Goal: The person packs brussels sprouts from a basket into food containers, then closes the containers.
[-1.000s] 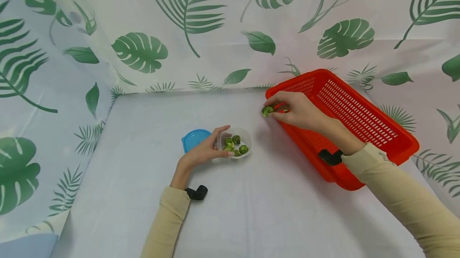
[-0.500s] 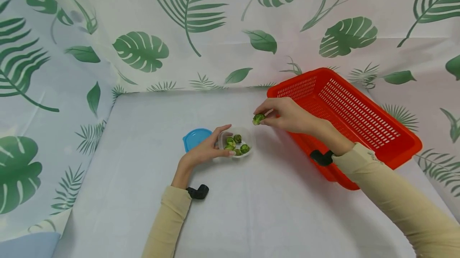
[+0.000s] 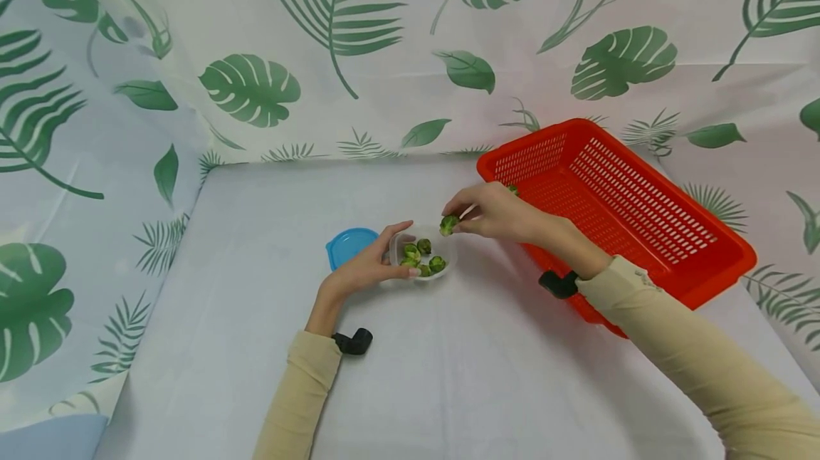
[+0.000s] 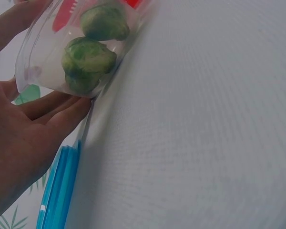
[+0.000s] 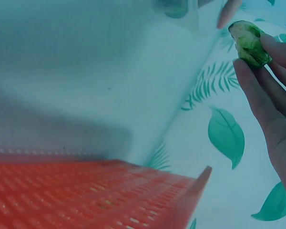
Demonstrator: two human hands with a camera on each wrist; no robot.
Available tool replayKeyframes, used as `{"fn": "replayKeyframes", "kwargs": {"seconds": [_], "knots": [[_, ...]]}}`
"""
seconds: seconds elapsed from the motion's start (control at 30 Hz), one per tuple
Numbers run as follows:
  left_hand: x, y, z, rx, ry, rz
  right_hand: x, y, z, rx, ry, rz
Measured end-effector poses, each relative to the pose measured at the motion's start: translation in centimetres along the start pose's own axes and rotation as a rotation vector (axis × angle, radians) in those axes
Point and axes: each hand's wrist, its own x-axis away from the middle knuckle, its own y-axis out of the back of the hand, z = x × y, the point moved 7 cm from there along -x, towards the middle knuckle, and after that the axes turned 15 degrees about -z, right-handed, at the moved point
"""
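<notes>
My left hand (image 3: 361,271) holds a small clear plastic container (image 3: 452,255) on the table, thumb on its near side and fingers around the far side. Several Brussels sprouts (image 3: 410,252) lie in it; the left wrist view shows some sprouts (image 4: 88,59) through the wall. My right hand (image 3: 496,212) pinches another Brussels sprout (image 3: 448,225) between thumb and fingertips, just above the container's right rim. In the right wrist view that sprout (image 5: 250,44) shows a pale cut-looking side. A blue lid (image 3: 349,243) lies left of the container, partly behind the left hand.
A red slotted plastic basket (image 3: 631,198) stands at the right, under my right forearm. A bit of green, likely a sprout (image 3: 512,190), shows inside its left end. A leaf-printed cloth (image 3: 378,82) hangs behind and beside the white-covered table (image 3: 397,374).
The right hand has moved left and toward me, from the basket's left edge to the container, carrying the Brussels sprout. The left hand and container have stayed put.
</notes>
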Motion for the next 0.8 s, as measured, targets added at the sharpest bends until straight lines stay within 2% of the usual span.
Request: {"fn": "replayKeyframes", "kwargs": {"seconds": [0.53,0.8], "knots": [[0.2,0.1,-0.1,-0.012,0.006,-0.004,-0.5,-3.0,-0.2,0.016,0.025,0.064],[0.1,0.0,0.0,-0.024,0.011,0.002,-0.7,-4.7,0.1,0.035,0.064,0.114]]}}
